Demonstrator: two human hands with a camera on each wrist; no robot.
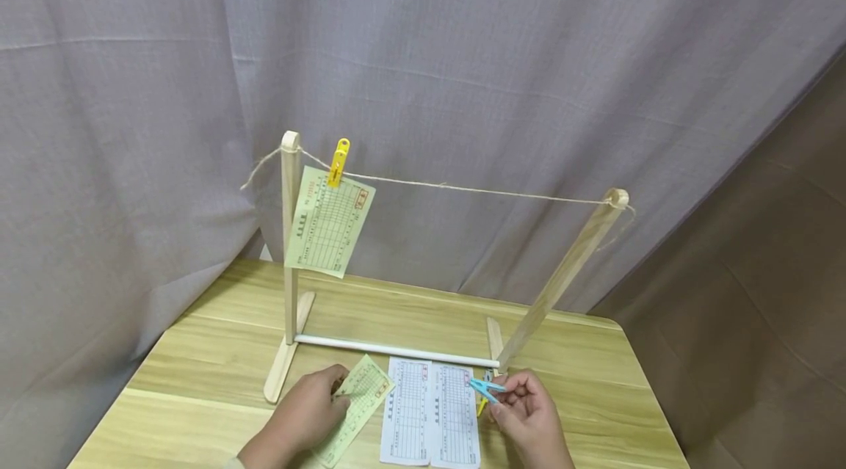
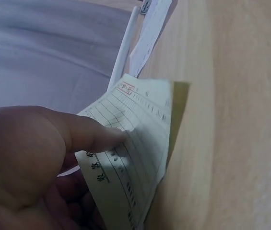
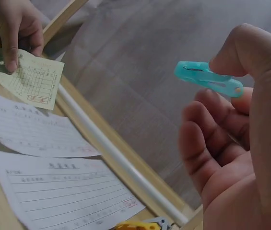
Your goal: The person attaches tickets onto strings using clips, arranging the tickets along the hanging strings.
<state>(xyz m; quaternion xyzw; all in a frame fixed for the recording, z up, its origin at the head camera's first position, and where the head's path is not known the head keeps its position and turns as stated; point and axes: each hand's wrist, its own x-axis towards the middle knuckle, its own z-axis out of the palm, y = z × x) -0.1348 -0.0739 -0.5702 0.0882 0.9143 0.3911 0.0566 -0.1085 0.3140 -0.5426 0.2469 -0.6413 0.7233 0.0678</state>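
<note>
A yellow-green receipt slip (image 1: pixel 362 394) is pinched between the thumb and fingers of my left hand (image 1: pixel 313 410), lifted at an angle off the table. In the left wrist view the thumb presses on the printed face of the slip (image 2: pixel 140 139). My right hand (image 1: pixel 529 417) pinches a light blue clothespin (image 1: pixel 487 386) by its handle end, above the table. Two white receipt slips (image 1: pixel 406 410) lie side by side between the hands. Another yellow-green slip (image 1: pixel 330 223) hangs from the string (image 1: pixel 449 187) by a yellow clothespin (image 1: pixel 338 163).
A wooden stand with a left post (image 1: pixel 291 300), a right post (image 1: pixel 562 282) and a white bottom rod (image 1: pixel 396 349) holds the string. Partly hidden by my right hand, a yellow clothespin (image 3: pixel 137 225) lies beside the white slips. Grey curtain (image 1: pixel 429 51) hangs behind the wooden table (image 1: pixel 198 381).
</note>
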